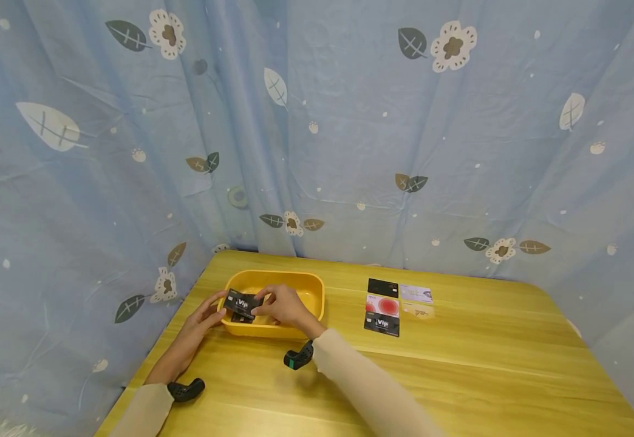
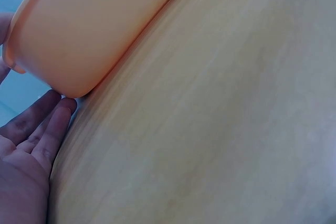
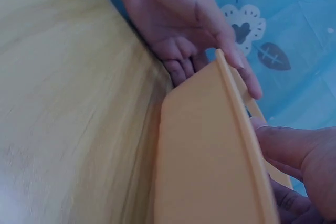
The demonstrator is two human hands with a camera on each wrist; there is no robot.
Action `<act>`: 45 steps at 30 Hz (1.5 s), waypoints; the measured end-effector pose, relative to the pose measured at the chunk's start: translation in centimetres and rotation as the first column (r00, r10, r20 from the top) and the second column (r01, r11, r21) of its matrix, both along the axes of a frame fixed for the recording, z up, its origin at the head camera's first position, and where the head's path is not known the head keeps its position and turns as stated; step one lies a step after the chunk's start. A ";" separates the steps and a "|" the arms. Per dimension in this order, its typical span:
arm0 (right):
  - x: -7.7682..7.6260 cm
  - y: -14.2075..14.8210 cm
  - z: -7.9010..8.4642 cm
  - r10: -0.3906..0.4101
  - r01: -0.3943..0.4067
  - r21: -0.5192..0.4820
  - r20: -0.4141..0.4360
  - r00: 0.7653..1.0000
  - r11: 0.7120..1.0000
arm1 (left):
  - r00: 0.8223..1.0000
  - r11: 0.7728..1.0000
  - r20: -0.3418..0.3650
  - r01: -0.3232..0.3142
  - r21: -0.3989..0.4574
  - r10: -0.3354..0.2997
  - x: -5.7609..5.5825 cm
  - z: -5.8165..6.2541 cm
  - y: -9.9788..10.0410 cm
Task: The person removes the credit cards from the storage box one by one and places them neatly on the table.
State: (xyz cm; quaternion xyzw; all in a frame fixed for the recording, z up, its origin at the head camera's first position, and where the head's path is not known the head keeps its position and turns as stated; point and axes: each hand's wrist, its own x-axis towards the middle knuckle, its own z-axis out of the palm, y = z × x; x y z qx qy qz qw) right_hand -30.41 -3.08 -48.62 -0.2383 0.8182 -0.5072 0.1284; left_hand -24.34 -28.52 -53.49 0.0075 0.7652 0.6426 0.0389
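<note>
Black Vip card (image 1: pixel 239 303): I pinched it in my right hand (image 1: pixel 286 306), above another dark card (image 1: pixel 240 318), at the left part of the yellow tray (image 1: pixel 268 331). Tray: my left hand (image 1: pixel 197 326) gripped its left end. Five cards (image 1: pixel 382 304): lay rightward on the bench (image 1: pixel 486 364).

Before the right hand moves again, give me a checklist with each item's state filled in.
1. Right hand pinching the held card: ok.
2. Left hand on the rim of the bin: ok.
3. Bin resting on the table: ok.
4. Table cards lying apart from the bin: ok.
5. Full count of cards in the bin: cannot tell; the held card hides part.
</note>
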 end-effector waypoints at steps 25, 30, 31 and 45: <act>-0.5 -4.1 -0.7 0.003 -0.009 0.095 0.066 0.998 0.995 | 1.000 0.999 0.015 0.004 0.033 -0.005 0.1 0.0 0.0; -0.6 -4.5 -0.9 -0.017 0.010 0.114 0.060 0.998 0.993 | 1.000 0.999 0.014 0.010 0.046 -0.011 0.2 -0.1 0.0; -0.6 -4.6 -1.0 -0.021 0.015 0.118 0.055 0.998 0.993 | 1.000 0.999 0.012 0.009 0.046 -0.009 0.1 -0.1 0.0; -1.0 -5.2 -1.0 -0.004 0.018 0.184 -0.077 0.997 0.983 | 1.000 0.998 0.015 0.004 0.070 -0.005 0.2 0.1 0.1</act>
